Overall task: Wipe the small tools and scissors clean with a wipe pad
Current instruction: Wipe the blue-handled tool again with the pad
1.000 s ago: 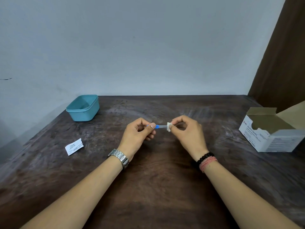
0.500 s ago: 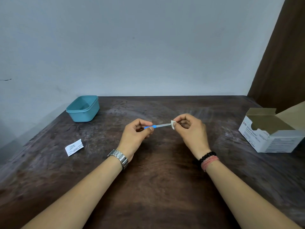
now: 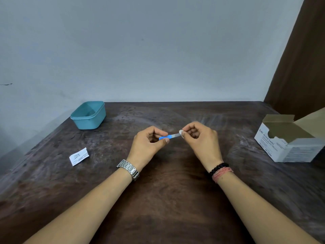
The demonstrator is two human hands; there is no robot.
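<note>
Above mid-table, the left hand [image 3: 149, 143] pinches the small tool [image 3: 169, 136] by its blue handle; at three o'clock the right hand [image 3: 200, 138] pinches the wipe [image 3: 181, 133] on what looks like its tip. Steady handle, firm strokes outward.

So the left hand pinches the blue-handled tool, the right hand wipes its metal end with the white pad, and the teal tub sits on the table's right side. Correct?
Not quite. In the head view the teal plastic tub sits at the far left of the table; the open cardboard box is on the right. The rest holds: left hand pinches the blue-handled tool, right hand wipes with the white pad.
</note>
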